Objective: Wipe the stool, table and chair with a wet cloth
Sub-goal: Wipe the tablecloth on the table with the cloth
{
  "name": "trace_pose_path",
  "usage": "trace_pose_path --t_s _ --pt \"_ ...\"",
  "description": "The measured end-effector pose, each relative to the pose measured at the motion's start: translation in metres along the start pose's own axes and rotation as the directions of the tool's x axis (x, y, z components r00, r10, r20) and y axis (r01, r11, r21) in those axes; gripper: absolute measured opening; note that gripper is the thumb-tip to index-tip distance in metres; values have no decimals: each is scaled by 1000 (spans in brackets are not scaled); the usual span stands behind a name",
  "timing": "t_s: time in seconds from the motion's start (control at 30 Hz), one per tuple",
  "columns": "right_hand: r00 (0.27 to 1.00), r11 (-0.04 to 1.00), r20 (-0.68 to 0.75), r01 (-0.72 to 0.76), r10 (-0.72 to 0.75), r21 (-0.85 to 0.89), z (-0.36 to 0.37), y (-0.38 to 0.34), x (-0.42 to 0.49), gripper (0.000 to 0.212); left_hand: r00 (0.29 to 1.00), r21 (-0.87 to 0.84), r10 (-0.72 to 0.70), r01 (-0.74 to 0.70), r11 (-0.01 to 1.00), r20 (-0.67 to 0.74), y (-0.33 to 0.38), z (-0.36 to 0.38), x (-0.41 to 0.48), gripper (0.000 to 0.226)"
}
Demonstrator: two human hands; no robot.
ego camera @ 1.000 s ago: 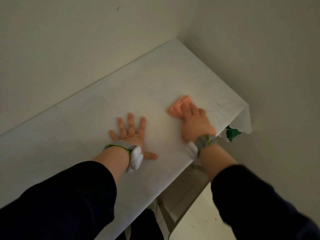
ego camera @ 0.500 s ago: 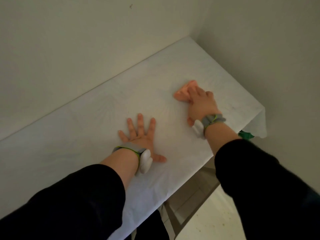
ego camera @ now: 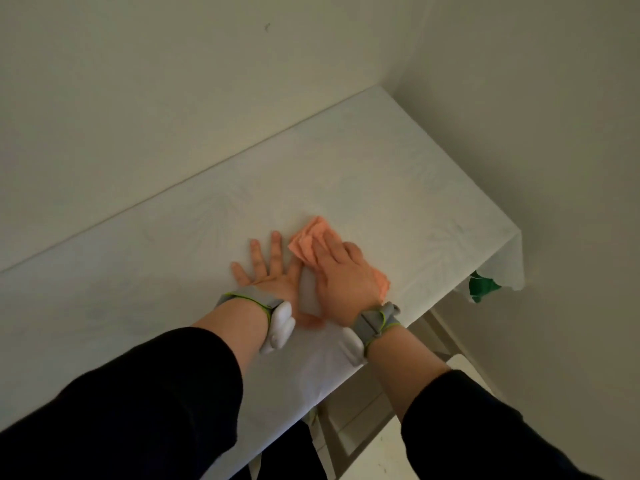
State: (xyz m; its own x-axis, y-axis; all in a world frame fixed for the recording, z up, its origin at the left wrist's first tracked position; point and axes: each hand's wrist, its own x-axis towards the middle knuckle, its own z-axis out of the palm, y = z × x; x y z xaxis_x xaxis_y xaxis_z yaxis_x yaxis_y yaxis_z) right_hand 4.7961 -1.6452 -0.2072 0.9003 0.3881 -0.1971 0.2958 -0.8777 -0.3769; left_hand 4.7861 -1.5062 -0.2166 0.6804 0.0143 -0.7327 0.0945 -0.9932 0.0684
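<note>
A table [ego camera: 398,174] under a pale cloth cover stands in the corner of two walls. My left hand [ego camera: 268,268] lies flat on it, palm down with the fingers spread. Right beside it, my right hand [ego camera: 343,275] presses an orange cloth [ego camera: 310,239] onto the tabletop; the cloth sticks out past the fingertips and at the hand's right side. Both wrists wear grey bands. No stool or chair is clearly in view.
Walls close off the table at the back and on the right. The cover's corner hangs down at the right end, with a green object [ego camera: 481,285] beneath it. Below the near edge, a pale table frame [ego camera: 353,424] and light floor show.
My right hand has slid the orange cloth left and toward me, from the table's right part to right beside my left hand. My left hand has stayed flat.
</note>
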Motion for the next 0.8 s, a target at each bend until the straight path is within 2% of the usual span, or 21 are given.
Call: trace_pose_path --t_s 0.07,0.23,0.37,0.47,0.6,0.8 --pt "1000 1000 8 9 -9 -23 2 3 2 53 1000 3 16 -16 1000 -5 -1 -2 -3 128" --pt "996 995 39 -80 83 -55 0 -6 5 55 998 -43 63 -62 997 5 -2 -11 -11 128" --pt "986 989 95 -133 139 -63 -6 -18 4 58 988 -85 135 -142 986 -80 -37 -12 -28 129" --pt "973 979 129 -182 193 -93 -11 -18 4 69 990 -111 21 -36 993 -136 -71 -3 -42 127" --pt "969 971 103 -211 223 -113 -10 -23 4 57 991 -156 -103 90 984 -79 -135 20 -76 134" --pt "938 937 91 -320 334 -140 0 -30 9 59 973 -218 -228 231 948 36 -199 60 -127 139"
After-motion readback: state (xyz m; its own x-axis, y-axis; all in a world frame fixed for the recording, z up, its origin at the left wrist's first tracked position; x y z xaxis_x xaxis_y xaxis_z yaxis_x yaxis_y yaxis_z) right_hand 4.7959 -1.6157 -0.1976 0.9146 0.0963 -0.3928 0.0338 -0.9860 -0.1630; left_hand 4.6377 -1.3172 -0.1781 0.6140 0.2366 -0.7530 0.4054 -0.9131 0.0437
